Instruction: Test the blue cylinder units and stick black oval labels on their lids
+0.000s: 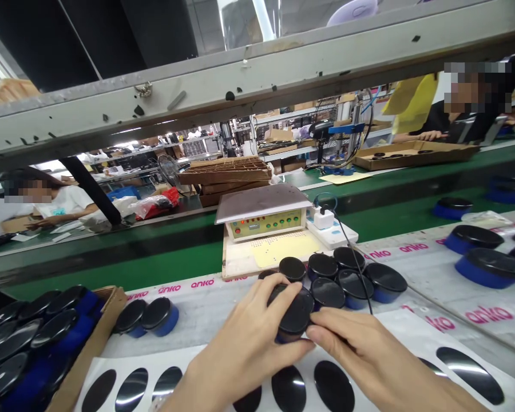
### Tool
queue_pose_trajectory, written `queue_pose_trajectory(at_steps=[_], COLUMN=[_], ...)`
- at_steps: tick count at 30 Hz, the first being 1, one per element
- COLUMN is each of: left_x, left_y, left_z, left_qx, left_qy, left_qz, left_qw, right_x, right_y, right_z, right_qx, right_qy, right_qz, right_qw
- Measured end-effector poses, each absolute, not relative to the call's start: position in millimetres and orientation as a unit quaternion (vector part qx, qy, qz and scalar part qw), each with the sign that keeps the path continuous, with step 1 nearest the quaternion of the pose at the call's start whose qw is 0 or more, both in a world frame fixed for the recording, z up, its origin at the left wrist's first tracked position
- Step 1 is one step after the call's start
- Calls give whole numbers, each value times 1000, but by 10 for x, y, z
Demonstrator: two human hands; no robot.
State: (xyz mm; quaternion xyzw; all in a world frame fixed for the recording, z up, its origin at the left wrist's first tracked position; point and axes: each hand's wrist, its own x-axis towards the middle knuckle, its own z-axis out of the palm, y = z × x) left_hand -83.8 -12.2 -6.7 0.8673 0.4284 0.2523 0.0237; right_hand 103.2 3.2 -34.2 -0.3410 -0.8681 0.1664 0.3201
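Note:
My left hand (253, 329) is wrapped round a squat round blue piece with a glossy black top (297, 313), which is tilted slightly towards me. At its right edge, my right hand (354, 337) pinches the rim between thumb and fingertips. Just behind stand several more such pieces, among them one black-topped piece (328, 293) nearest the held one. Below both hands lies a white sheet (214, 357) bearing black oval-looking discs, such as this disc (333, 384); my forearms cover part of it.
At left, a cardboard box (88, 349) holds rows of black-topped pieces. Beyond the hands sits a control box (264, 212) beside a white power strip (332, 229), its black cable (354, 240) hanging among the pieces. A metal beam (249, 74) crosses overhead. Two people work across the green conveyor (180, 243).

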Motion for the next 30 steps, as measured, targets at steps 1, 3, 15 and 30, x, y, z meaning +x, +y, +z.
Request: queue_pose_trajectory(at_steps=[1, 3, 15, 30], left_x=[-824, -840, -1510, -1182], left_y=[-96, -10, 594, 409], left_z=[-81, -102, -606, -343], left_qx=[869, 857, 728, 727], left_qy=[430, 441, 647, 599], left_qz=[244, 266, 192, 284], left_qw=[26, -5, 120, 179], right_x=[1018, 1019, 1709, 3396], right_y=[46, 80, 151, 796], right_z=[-355, -380, -360, -781], right_qx=[-323, -290, -501, -838], right_qy=[-883, -896, -789, -461], right_qz=[120, 7, 60, -74], right_qw=[320, 335, 350, 282])
